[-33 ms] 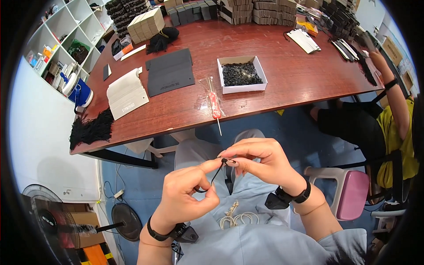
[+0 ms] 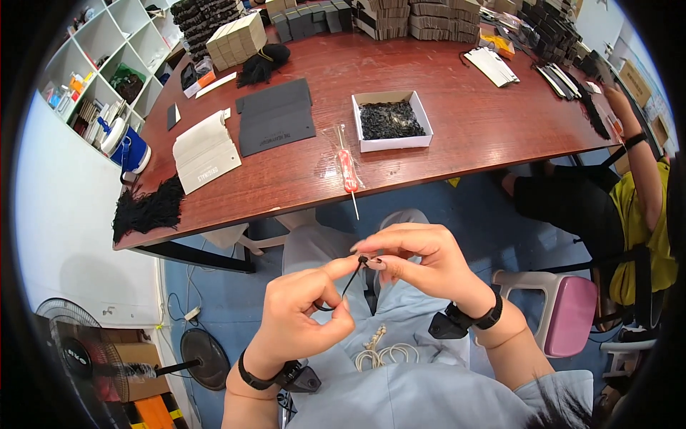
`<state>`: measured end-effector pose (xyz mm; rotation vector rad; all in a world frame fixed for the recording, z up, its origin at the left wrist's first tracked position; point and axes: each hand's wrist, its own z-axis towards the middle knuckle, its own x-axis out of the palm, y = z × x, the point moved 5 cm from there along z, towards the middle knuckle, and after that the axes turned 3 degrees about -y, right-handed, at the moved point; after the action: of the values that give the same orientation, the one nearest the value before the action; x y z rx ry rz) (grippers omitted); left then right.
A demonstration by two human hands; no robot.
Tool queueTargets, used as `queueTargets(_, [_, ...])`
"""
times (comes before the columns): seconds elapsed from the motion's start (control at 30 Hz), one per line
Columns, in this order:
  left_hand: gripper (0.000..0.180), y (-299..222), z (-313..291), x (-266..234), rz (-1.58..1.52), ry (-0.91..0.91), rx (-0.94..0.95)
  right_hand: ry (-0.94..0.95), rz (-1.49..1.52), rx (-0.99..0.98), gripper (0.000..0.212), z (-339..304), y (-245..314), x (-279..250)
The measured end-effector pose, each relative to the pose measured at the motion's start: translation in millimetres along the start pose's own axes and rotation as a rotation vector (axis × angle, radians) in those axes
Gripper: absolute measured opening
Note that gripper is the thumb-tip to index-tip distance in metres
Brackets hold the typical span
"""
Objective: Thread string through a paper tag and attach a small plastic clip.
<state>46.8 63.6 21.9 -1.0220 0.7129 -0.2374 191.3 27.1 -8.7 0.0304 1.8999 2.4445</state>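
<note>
Above my lap, my left hand (image 2: 304,311) is closed, pinching a thin black cord (image 2: 351,281) that loops down between thumb and fingers. Its extended index finger meets my right hand (image 2: 425,261) at a small dark knot or end of the cord. My right hand's thumb and index finger are pinched at that knot; the exact contact is partly hidden. Past my hands, on the table's near edge, lies a red-handled tool with a thin metal shaft (image 2: 348,171) in clear wrapping. A white box (image 2: 395,145) of small black pieces stands behind it.
On the reddish table (image 2: 314,196) lie a dark card sheet (image 2: 276,121), a cream card sheet (image 2: 207,154) and a black cord bundle (image 2: 148,207). Card stacks (image 2: 382,18) line the far side. A pink-topped stool (image 2: 574,314) and a co-worker's arm (image 2: 647,171) are at right.
My hands and the cord keep almost the same pose, with my right index fingertip shifted slightly. The co-worker's hand at the right has moved a little.
</note>
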Motion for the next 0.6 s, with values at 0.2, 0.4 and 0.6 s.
queueTargets(0.2, [0.013, 3.1, -0.1, -0.7, -0.116, -0.035, -0.136, -0.086, -0.25, -0.297, 0.024, 1.1, 11.4, 4.2])
queueTargets(0.4, [0.013, 5.7, -1.3, -1.1, -0.132, -0.033, -0.15, -0.082, -0.3, -0.356, 0.019, -0.8, 15.0, 5.9])
queueTargets(0.6, [0.014, 5.4, -1.9, -0.2, -0.096, -0.014, -0.146, -0.085, -0.405, -0.436, 0.016, -0.7, 15.4, 5.4])
